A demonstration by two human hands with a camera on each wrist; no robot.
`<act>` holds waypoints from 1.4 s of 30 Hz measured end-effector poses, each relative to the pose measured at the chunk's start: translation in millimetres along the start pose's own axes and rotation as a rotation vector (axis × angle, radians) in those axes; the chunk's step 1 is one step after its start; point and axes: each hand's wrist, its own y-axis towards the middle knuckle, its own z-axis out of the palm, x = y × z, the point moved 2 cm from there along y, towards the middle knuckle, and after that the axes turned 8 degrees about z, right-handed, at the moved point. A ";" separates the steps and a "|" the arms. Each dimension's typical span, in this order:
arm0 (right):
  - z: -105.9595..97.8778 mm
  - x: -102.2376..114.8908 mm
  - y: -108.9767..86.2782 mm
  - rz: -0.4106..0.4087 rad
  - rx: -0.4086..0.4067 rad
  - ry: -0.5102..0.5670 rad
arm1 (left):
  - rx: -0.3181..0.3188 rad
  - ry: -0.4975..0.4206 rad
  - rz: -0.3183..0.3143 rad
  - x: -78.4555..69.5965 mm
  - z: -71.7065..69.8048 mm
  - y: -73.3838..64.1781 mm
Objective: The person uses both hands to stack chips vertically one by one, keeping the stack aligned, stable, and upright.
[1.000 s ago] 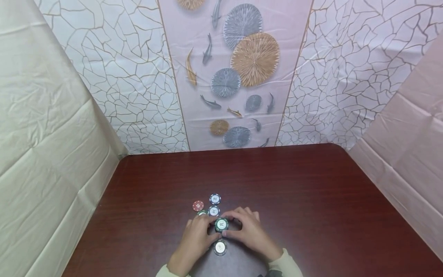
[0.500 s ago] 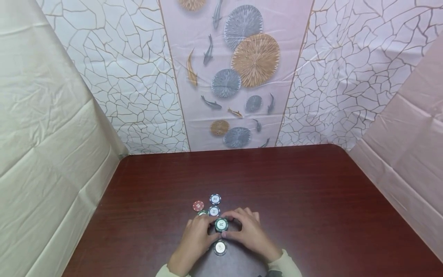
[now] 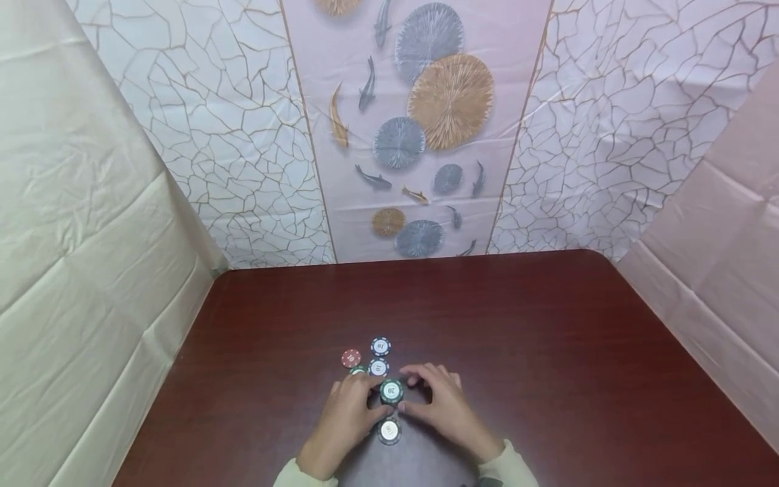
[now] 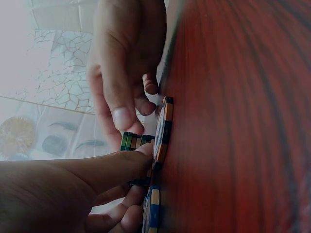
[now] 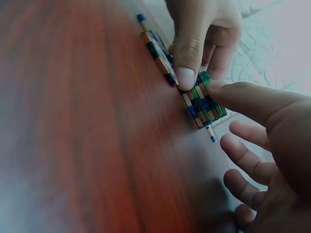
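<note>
A short stack of poker chips (image 3: 391,391) with a green "20" chip on top stands on the table between the two hands. Thumb and index finger of my left hand (image 3: 343,414) pinch it from the left side; in the right wrist view that thumb (image 5: 187,73) lies against the stack's lower edge. My right hand (image 3: 449,411) is on the other side, thumb and fingers spread, a small gap from the stack in the head view. Right in front of the stack lies a black-edged chip with a pale centre (image 3: 389,431).
Beyond the left hand lie a red chip (image 3: 351,358), a blue chip (image 3: 381,346) and a nearer blue chip (image 3: 379,367). A green chip (image 3: 359,370) is partly hidden by the left hand. The brown table (image 3: 517,325) ends at a patterned cloth backdrop (image 3: 243,169).
The right thumb and index finger have come off the stack and parted a little to the right. The left hand keeps its place at the stack. The head view has shifted slightly.
</note>
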 end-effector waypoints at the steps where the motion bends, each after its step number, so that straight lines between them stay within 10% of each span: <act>1: -0.6 -0.1 -0.5 0.006 -0.007 0.009 | -0.003 0.001 0.002 0.1 0.0 0.5; 30: 13.7 64.4 -44.8 0.295 0.038 -0.263 | 0.010 -0.022 -0.015 -0.7 -1.6 0.9; 42: 17.3 69.4 -45.8 0.216 0.042 -0.341 | -0.002 -0.005 -0.001 0.8 0.1 0.3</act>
